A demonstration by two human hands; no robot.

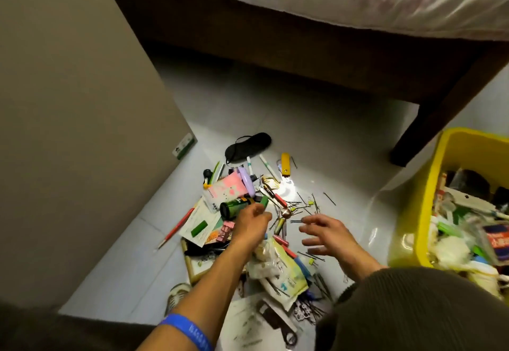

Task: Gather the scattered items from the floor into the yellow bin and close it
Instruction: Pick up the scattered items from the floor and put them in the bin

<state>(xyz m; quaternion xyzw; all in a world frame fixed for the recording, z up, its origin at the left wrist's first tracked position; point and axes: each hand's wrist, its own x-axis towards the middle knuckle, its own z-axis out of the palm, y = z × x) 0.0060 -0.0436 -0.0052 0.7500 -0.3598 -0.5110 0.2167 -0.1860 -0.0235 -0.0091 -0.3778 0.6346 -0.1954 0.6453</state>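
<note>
A pile of small items lies on the pale floor: pens, hairpins [308, 207], papers, a pink notepad [224, 189], a black eye mask [248, 142] and a yellow lit torch [285, 163]. My left hand [252, 225] grips a dark green can [234, 207] and a small green stick [264, 202] above the pile. My right hand [326, 233] hovers open over the hairpins, fingers spread, holding nothing. The yellow bin [413, 213] stands open at the right, filled with mixed items.
A dark wooden bed frame [303, 55] with a mattress spans the back; its leg [429, 127] stands near the bin. A beige cabinet side [68, 130] walls off the left. A red pencil [176, 228] lies near it.
</note>
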